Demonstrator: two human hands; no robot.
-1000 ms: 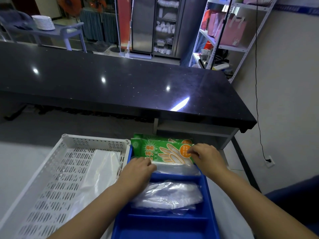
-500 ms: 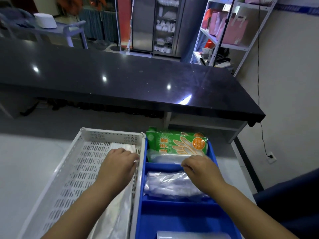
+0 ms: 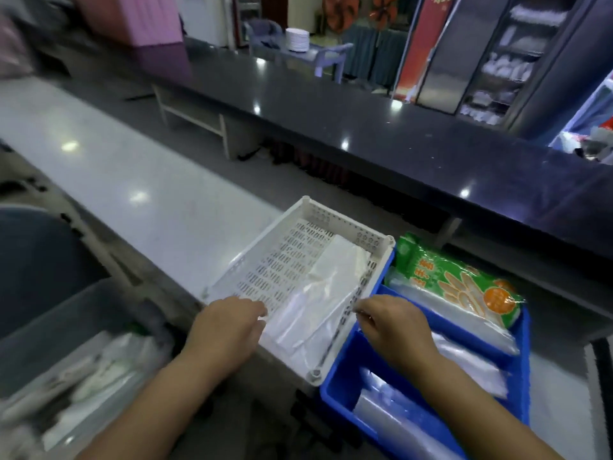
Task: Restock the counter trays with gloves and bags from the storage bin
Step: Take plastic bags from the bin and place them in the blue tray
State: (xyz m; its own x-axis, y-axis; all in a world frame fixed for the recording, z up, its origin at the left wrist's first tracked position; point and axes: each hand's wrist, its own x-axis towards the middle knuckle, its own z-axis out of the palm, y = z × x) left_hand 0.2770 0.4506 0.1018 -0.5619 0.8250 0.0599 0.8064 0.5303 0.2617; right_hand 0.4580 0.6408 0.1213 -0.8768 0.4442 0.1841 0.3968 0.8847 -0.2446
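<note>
- Clear bags [image 3: 331,293] lay in the white tray [image 3: 306,200], pressed along its right wall, with their long axis running from near to far.
- The left hand [image 3: 229,330] sat at the bags' near-left edge, fingers curled downward with the tips at the plastic. Whether they pinched it or only touched it could not be told.
- The right hand [image 3: 394,327] was just across the tray's right wall, over the blue tray [image 3: 335,393]. Its thumb and forefinger were drawn together at the wall, but what they held, if anything, was too small to make out.
- The bags therefore lay between the two hands, ahead of both sets of fingertips. The left hand looked marginally closer to the plastic itself.
- The glove packet [image 3: 454,280] (green, with an orange disc) rested in the blue tray's far compartment, and more clear bags filled the nearer ones.
- The storage bin [image 3: 66,313] stood at the near left, well apart from the trays. Its contents were blurred, pale shapes only, and the frame cut off its near side.
- Both trays' near ends were partly hidden by the forearms.
</note>
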